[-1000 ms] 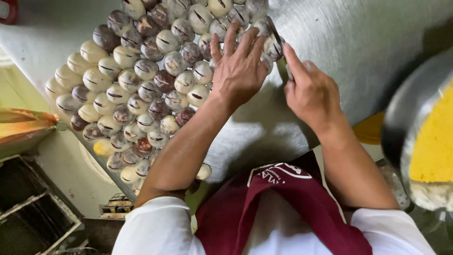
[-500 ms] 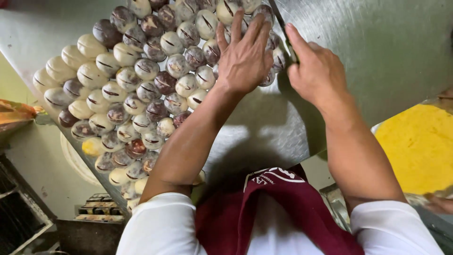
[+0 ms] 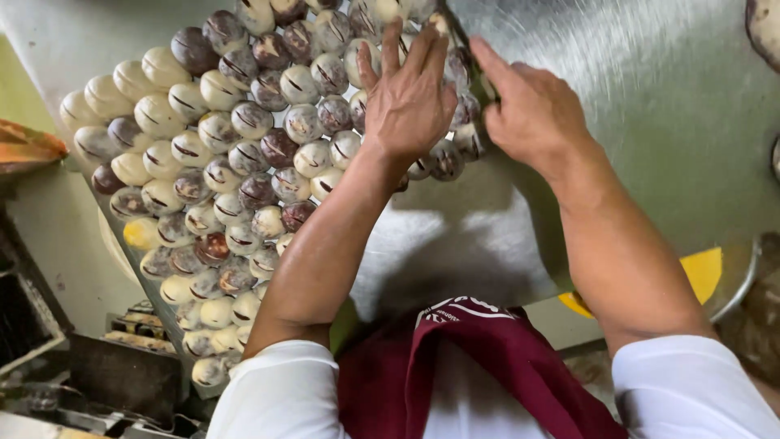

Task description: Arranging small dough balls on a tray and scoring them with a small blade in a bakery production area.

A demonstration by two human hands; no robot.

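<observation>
Many small round dough balls (image 3: 244,154), cream and marbled brown, lie packed in rows on a steel table (image 3: 650,106). My left hand (image 3: 410,97) rests flat on the balls at the right edge of the batch, fingers spread. My right hand (image 3: 532,110) is beside it, gripping a thin dark blade-like tool (image 3: 459,41) that runs along the edge of the balls. The tool's handle is hidden in my fist.
A round metal bowl (image 3: 735,284) over a yellow surface sits at the lower right. A dark red apron (image 3: 479,366) hangs below my arms. Dark metal equipment (image 3: 49,341) stands at the lower left. Another dough piece (image 3: 764,28) shows at the top right corner.
The view has shifted a little, so the balls and both hands sit lower in the frame. Both hands keep their places at the batch's right edge.
</observation>
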